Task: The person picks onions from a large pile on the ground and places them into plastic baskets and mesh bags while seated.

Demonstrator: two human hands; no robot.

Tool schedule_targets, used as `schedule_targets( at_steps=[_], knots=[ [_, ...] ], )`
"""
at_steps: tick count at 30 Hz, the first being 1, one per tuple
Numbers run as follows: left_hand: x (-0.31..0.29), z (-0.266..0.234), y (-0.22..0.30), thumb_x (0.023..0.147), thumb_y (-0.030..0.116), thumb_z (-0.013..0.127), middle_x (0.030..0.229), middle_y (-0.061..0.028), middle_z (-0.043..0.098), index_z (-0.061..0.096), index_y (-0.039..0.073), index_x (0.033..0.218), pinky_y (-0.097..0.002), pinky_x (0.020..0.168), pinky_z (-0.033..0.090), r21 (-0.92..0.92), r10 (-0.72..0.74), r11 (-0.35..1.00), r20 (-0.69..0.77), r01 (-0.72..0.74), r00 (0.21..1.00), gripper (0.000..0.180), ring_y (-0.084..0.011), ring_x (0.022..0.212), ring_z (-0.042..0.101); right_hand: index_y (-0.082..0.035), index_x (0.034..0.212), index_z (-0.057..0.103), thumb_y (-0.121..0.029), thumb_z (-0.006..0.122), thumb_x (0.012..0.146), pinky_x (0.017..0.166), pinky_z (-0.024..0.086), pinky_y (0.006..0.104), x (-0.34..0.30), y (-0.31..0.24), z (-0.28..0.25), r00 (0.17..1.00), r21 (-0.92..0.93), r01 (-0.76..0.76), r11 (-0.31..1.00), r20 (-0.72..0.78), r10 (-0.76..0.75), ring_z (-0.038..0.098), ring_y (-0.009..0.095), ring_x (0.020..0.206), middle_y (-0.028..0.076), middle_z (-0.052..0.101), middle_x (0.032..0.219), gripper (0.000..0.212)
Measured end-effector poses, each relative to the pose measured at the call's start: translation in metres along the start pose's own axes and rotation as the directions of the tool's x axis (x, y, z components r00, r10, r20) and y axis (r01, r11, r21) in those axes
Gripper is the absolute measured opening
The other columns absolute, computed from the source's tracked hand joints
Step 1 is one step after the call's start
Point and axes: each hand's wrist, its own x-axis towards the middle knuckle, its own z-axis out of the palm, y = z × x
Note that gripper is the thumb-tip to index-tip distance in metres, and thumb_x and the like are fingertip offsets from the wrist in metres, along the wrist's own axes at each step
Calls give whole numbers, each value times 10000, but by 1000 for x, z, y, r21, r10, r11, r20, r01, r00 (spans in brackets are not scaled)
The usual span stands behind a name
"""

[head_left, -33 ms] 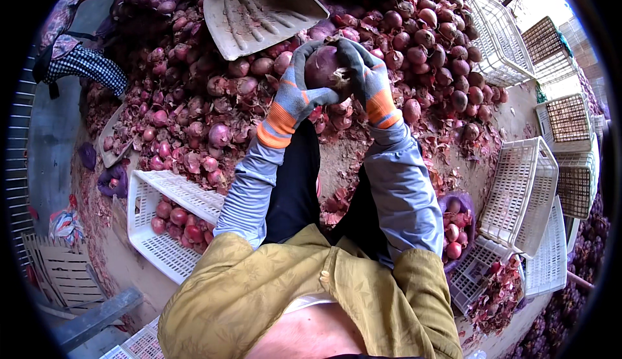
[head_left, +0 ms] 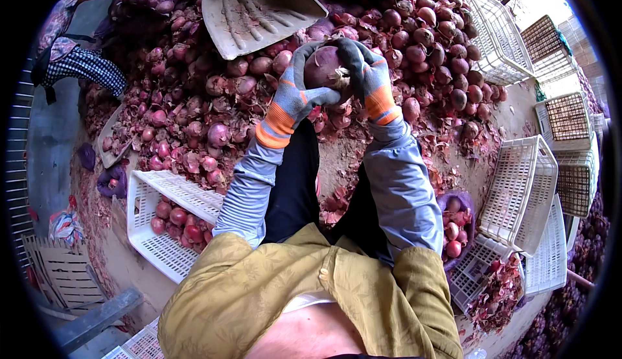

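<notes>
A large red onion (head_left: pixel 322 67) is held up in front of me between both gloved hands. My left hand (head_left: pixel 297 87) wraps round its left side, thumb along the bottom. My right hand (head_left: pixel 368 77) grips its right side, the dark fingertips over the top. Both gloves are grey with orange bands. A pale dry tuft and loose skin show at the onion's lower right. Under and beyond my hands spreads a heap of red onions (head_left: pixel 421 54) and shed skins. A beige scoop (head_left: pixel 262 12) lies on the heap just past my left hand.
Left of my legs stands a white crate (head_left: pixel 155 245) with several onions. At right are a purple mesh bag (head_left: pixel 468 207) of onions, stacked white crates (head_left: pixel 512 190) and a crate of skins (head_left: pixel 499 294). A person (head_left: pixel 81 64) bends over at far left.
</notes>
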Motion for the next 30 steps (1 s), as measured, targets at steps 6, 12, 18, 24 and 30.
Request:
schedule_targets(
  at_steps=[6,12,18,24,30],
  knots=[
    [-14,-22,-19,806,200,644,1354,-148,399,680,91,955,-309,949,446,-225,166,952,-186,-206,968,188,-204,1144,513,-38,901,670,-267,585,894,602,461,335,12,23,-7,965,-474,-95,876,-260,-36,585,229,620,124,647,720,245],
    [-25,-29,-3,674,6,523,1194,-54,545,468,48,1293,-397,1016,404,-699,-176,700,-368,-147,913,622,-193,1100,530,-81,921,681,-390,601,854,703,480,370,6,23,-15,975,-699,-221,680,-174,138,626,283,742,136,663,807,326],
    [-37,-55,-18,784,122,601,1273,-69,504,609,113,1066,-382,910,479,-851,-179,454,-375,-262,909,283,-222,1100,532,-124,1060,643,-493,604,790,863,472,403,0,38,-9,851,-953,-76,292,91,517,609,327,1001,144,652,1058,459],
    [-121,-152,-12,864,388,548,1025,-156,576,457,0,1200,-380,601,516,-950,-98,229,-241,-214,966,521,-255,765,579,-134,1205,564,-454,593,809,858,469,407,-4,63,-29,865,-832,-123,541,177,469,604,352,1016,196,640,1071,510],
    [-287,-277,-57,922,273,412,821,-54,599,569,10,1009,-291,414,330,-644,144,399,-658,-652,739,319,-114,476,421,-111,1166,578,-368,609,838,733,503,359,-18,43,-18,856,-805,-118,582,214,470,665,297,847,182,677,906,418]
  ],
)
